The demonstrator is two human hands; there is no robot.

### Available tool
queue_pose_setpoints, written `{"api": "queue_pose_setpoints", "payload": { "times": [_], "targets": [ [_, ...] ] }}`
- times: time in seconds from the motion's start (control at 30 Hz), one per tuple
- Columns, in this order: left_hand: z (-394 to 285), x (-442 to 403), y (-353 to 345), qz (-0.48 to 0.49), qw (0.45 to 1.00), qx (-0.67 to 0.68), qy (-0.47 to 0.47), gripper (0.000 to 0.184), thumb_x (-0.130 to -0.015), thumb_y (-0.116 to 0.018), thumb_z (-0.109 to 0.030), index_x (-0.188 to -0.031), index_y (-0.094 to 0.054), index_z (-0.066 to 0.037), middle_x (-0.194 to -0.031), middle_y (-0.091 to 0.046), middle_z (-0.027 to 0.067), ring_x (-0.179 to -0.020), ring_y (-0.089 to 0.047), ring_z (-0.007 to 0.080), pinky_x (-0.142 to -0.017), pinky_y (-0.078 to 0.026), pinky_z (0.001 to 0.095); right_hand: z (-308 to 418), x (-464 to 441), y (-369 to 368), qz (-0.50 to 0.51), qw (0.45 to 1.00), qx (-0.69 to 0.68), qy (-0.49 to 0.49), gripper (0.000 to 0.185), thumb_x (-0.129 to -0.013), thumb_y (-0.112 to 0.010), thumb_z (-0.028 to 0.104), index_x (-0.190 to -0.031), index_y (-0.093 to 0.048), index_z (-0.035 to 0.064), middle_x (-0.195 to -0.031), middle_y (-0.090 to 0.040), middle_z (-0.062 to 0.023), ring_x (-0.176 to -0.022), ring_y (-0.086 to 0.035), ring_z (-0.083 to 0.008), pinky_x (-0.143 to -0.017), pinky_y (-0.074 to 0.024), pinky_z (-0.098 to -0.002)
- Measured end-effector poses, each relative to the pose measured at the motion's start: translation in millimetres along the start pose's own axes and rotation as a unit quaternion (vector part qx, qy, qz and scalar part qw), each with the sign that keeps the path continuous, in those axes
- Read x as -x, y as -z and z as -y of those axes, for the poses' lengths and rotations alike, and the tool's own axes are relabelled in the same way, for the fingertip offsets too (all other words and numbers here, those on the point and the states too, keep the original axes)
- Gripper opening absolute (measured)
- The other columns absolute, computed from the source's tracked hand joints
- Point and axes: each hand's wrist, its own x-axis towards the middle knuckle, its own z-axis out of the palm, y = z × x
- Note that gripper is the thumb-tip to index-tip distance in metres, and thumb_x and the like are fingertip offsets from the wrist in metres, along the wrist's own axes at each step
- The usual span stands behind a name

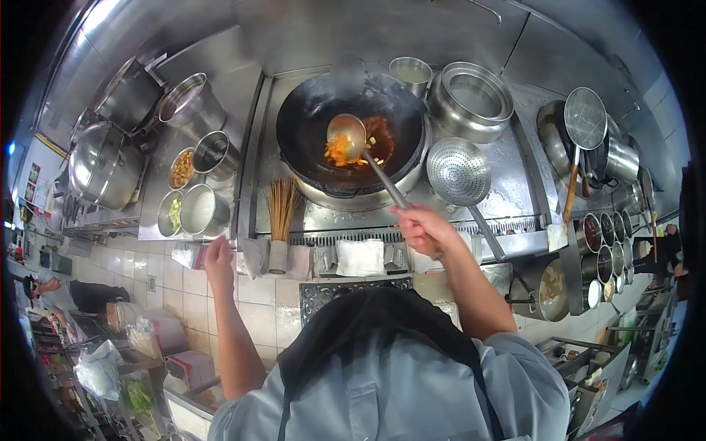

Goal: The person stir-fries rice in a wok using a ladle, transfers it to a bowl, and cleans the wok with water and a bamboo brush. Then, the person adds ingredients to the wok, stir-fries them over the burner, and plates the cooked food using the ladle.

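Note:
My right hand point(425, 229) is wrapped round the handle of a metal ladle point(388, 185). The ladle's bowl is down inside a black wok point(305, 110), over orange food pieces point(340, 151) and a reddish-brown sauce point(381, 136) with a few pale cubes. At the left, my left hand point(218, 259) is raised near the counter's front edge with its fingers drawn together; whether anything is in them is hidden. The nearest thing to it is a metal pot point(204, 209), beside a bowl of chopped pale-green pieces point(170, 213).
A bamboo brush point(281, 213) stands left of the wok. On its right lie a perforated skimmer point(459, 173) and a large steel pot point(471, 103). A mesh strainer point(585, 119) and several seasoning containers point(604, 261) are farther right. Another person point(81, 294) is at far left.

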Motion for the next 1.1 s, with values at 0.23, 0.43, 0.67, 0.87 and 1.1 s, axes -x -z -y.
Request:
{"api": "queue_pose_setpoints", "payload": {
  "times": [0.23, 0.43, 0.67, 0.87, 1.1],
  "targets": [
    [90, 79, 45, -0.159, 0.948, 0.075, 0.264, 0.033, -0.094, -0.061, -0.02, -0.122, -0.058, -0.004, -0.093, -0.06, 0.0026, -0.086, -0.058, 0.015, -0.071, -0.05, 0.034, 14, -29, 32, -0.173, 0.917, 0.344, 0.108, 0.033, -0.094, -0.062, 0.015, -0.125, -0.052, 0.0071, -0.073, -0.052, 0.0013, -0.053, -0.048, -0.0063, -0.038, -0.0344, -0.0266],
    [55, 103, -16, -0.127, 0.97, 0.108, 0.176, 0.041, -0.095, -0.063, -0.026, -0.13, -0.051, -0.007, -0.114, -0.057, 0.0087, -0.092, -0.057, 0.0211, -0.078, -0.051, 0.0405, -5, -3, 37, -0.039, 0.969, 0.243, 0.03, 0.033, -0.094, -0.064, 0.018, -0.123, -0.052, 0.009, -0.073, -0.051, 0.0013, -0.053, -0.047, -0.0064, -0.038, -0.0363, -0.0279],
    [69, 90, -12, -0.193, 0.952, 0.113, 0.208, 0.036, -0.095, -0.063, -0.024, -0.126, -0.053, -0.008, -0.11, -0.055, 0.0079, -0.091, -0.053, 0.0196, -0.073, -0.049, 0.0383, 27, -12, 42, -0.195, 0.871, 0.442, 0.095, 0.033, -0.094, -0.062, 0.02, -0.121, -0.052, 0.0053, -0.083, -0.063, -0.013, -0.05, -0.057, -0.0203, -0.04, -0.044, -0.0343],
    [180, 124, -9, -0.1, 0.907, 0.16, 0.377, 0.032, -0.092, -0.063, -0.016, -0.121, -0.054, -0.006, -0.09, -0.057, 0.0083, -0.076, -0.057, 0.0263, -0.062, -0.049, 0.0418, -38, -32, 64, -0.163, 0.762, 0.58, 0.238, 0.051, -0.093, -0.066, 0.025, -0.137, -0.049, 0.0058, -0.107, -0.067, -0.019, -0.092, -0.068, -0.0339, -0.077, -0.0535, -0.0477],
    [180, 102, -156, 0.098, 0.917, 0.025, 0.387, 0.029, -0.092, -0.062, -0.016, -0.118, -0.057, -0.006, -0.091, -0.06, 0.0098, -0.079, -0.059, 0.028, -0.065, -0.05, 0.0427, -27, 163, 80, -0.178, 0.934, 0.19, 0.245, 0.043, -0.095, -0.06, 0.015, -0.136, -0.05, 0.0058, -0.065, -0.045, 0.0004, -0.049, -0.047, -0.0097, -0.046, -0.0446, -0.0287]
  ]
}}
